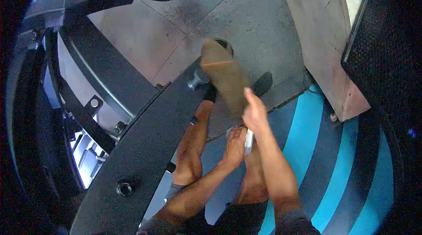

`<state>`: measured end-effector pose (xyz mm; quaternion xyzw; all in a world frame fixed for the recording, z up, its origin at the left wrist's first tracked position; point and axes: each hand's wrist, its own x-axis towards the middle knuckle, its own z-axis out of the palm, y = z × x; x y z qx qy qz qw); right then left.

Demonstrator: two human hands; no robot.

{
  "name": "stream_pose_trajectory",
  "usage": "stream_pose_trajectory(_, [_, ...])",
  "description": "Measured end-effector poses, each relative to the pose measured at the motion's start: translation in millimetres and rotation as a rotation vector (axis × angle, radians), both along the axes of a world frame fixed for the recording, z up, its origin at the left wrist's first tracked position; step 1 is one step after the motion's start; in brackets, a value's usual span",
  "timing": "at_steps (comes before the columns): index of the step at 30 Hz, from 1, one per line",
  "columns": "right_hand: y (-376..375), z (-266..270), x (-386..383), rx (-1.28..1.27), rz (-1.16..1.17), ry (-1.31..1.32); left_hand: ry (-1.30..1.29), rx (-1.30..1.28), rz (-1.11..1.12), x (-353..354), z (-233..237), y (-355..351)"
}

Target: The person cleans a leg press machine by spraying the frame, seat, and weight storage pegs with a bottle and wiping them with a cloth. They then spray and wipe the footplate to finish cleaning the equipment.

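My right hand is closed at the near end of a long brown cloth, which stretches away over the floor and is smeared by motion. Its thumb points forward along the cloth. Just below and to the left, my left hand has its fingers wrapped around a white and clear piece, whose kind I cannot tell. The two hands are close together over my legs. Beyond them, a dark-covered foot shows beside the cloth.
A long black padded board runs diagonally on my left, with a small grey-blue object at its far end. Black metal frame parts stand further left. On the right are a wooden box and a blue-striped mat.
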<state>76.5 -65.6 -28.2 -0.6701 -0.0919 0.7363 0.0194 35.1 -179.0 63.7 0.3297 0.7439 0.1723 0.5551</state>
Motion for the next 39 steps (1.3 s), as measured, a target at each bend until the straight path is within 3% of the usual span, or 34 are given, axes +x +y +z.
stream_pose_trajectory(2, [27.9, 33.9, 19.6, -0.098, -0.36, 0.098, 0.057, -0.04, -0.11, 8.2, -1.1, -10.2])
stream_pose_trajectory(5, [68.0, 52.8, 24.9, 0.034, -0.414, 0.275, 0.08, -0.062, -0.169, 15.2, 1.4, -17.4])
stream_pose_trajectory(9, [69.8, -0.5, -56.8, 0.181, -0.038, 0.262, -0.129, -0.332, -0.252, 10.2, 7.0, -10.6])
stream_pose_trajectory(10, [62.4, -20.1, -90.5, 0.292, 0.069, 0.281, -0.109, -0.256, -0.218, 13.0, 4.4, -17.1])
stream_pose_trajectory(11, [63.9, -39.7, -117.6, 0.459, 0.343, 0.248, -0.089, -0.18, -0.187, 20.2, 0.8, -28.4])
stream_pose_trajectory(13, [92.5, -68.5, -153.0, 0.244, 0.668, 0.222, -0.055, -0.114, -0.203, 24.3, -3.1, -37.7])
stream_pose_trajectory(15, [94.4, -101.3, -154.9, 0.035, 0.489, 0.355, -0.034, -0.142, -0.289, 23.1, 4.6, -36.6])
stream_pose_trajectory(16, [87.0, -132.6, -150.8, 0.112, 0.597, 0.452, -0.126, -0.093, -0.243, 11.7, 4.3, -25.6])
stream_pose_trajectory(20, [42.1, -108.1, -114.2, 0.193, 0.174, 0.252, -0.101, -0.171, -0.194, 2.9, 20.4, -6.3])
stream_pose_trajectory(21, [17.3, -127.2, -96.7, 0.389, 0.301, 0.177, -0.091, -0.164, -0.207, 7.8, 18.3, -12.4])
stream_pose_trajectory(23, [10.9, -142.9, -96.9, 0.284, 0.14, 0.233, -0.088, -0.16, -0.234, 13.9, 14.7, -16.2])
stream_pose_trajectory(26, [50.5, -130.7, -131.7, 0.121, 0.097, 0.351, -0.063, -0.171, -0.308, 15.1, 12.5, -15.4])
stream_pose_trajectory(28, [76.1, -124.3, -141.7, 0.01, 0.232, 0.443, -0.011, -0.179, -0.39, 16.1, 23.7, -7.7])
stream_pose_trajectory(30, [72.9, -142.2, -143.3, -0.002, 0.304, 0.39, -0.023, -0.157, -0.417, 27.7, 5.7, -31.9])
stream_pose_trajectory(33, [70.0, -80.9, -122.8, 0.003, 0.027, 0.273, -0.015, -0.224, -0.468, 26.4, 1.6, -20.4])
stream_pose_trajectory(34, [60.5, -79.1, -102.3, 0.007, 0.107, 0.242, -0.011, -0.271, -0.484, 23.7, 4.6, -13.7])
stream_pose_trajectory(37, [-0.7, -56.6, -55.3, 0.259, 0.375, 0.147, 0.164, -0.082, -0.364, 31.7, 4.8, -23.9])
stream_pose_trajectory(39, [26.2, 54.7, -81.5, 0.303, 0.65, -0.037, -0.258, -0.349, 0.191, 60.8, -15.9, -62.1])
